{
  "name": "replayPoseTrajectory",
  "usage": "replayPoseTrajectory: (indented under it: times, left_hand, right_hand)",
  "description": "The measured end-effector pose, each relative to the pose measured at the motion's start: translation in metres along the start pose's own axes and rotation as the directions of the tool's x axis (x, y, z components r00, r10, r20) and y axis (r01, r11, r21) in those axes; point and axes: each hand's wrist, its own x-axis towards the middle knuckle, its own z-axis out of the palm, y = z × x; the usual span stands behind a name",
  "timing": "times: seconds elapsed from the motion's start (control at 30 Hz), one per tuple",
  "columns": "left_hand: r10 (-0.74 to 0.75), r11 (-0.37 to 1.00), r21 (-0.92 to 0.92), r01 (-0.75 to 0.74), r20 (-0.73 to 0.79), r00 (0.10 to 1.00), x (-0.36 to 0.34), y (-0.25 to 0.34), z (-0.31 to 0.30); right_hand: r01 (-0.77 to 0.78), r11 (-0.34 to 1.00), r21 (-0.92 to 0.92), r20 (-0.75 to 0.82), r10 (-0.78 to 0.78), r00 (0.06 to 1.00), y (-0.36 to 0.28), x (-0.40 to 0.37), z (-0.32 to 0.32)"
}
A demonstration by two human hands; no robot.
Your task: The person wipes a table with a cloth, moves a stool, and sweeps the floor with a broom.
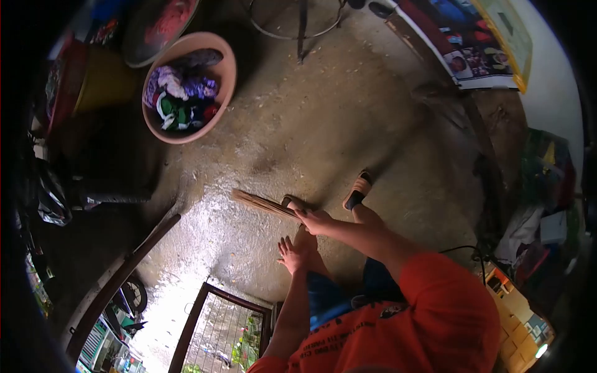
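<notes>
A long, thin brown stick broom (264, 204) is gripped at one end by the right hand (316, 222), probably so that its length is left free to reach low over the shiny brown concrete floor (298, 118). The left hand (293, 255) is held empty, fingers spread, beside the bent leg (305, 240), perhaps for balance; whether the leg is touched cannot be told.

A tan-brown broom (264, 204), made of thin, straight strands bundled closely together, lies slightly left of and below the middle of the frame. It slants from its uneven tips at the upper left down to its gripped, narrower end at the lower right, which is partly hidden.
</notes>
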Motion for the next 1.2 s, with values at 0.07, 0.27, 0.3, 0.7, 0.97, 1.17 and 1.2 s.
replayPoseTrajectory:
  times: [0.07, 0.27, 0.3, 0.7, 0.97, 1.17, 1.2]
  left_hand:
    - [0.002, 1.0, -0.004, -0.002, -0.02, 1.0, -0.008, 0.011, 0.002]
    - [0.09, 0.995, 0.058, -0.08, -0.18, 0.98, -0.034, 0.056, -0.013]
    - [0.109, 0.993, 0.07, -0.096, -0.228, 0.968, -0.037, 0.067, -0.021]
    - [0.357, 0.92, 0.011, -0.391, -0.432, 0.828, 0.0, 0.29, -0.12]
    - [0.547, 0.81, 0.12, -0.574, -0.511, 0.663, 0.071, 0.389, -0.205]
    - [0.638, 0.669, 0.245, -0.702, -0.674, 0.373, 0.186, 0.473, -0.336]
    - [0.648, 0.633, 0.275, -0.724, -0.699, 0.301, 0.204, 0.49, -0.362]
  right_hand:
    - [-0.144, 0.988, 0.051, 0.021, 0.143, 0.989, 0.014, -0.035, -0.033]
    - [-0.292, 0.948, 0.13, -0.167, 0.311, 0.936, 0.153, -0.103, -0.078]
    - [-0.356, 0.924, 0.137, -0.225, 0.379, 0.898, 0.147, -0.133, -0.113]
    - [-0.448, 0.823, 0.349, -0.271, 0.546, 0.793, 0.231, -0.19, -0.199]
    - [-0.591, 0.745, 0.309, -0.217, 0.66, 0.719, 0.248, -0.176, -0.219]
    - [-0.655, 0.495, 0.571, -0.169, 0.852, 0.496, 0.335, -0.117, -0.268]
    - [-0.612, 0.429, 0.665, -0.16, 0.882, 0.444, 0.349, -0.101, -0.282]
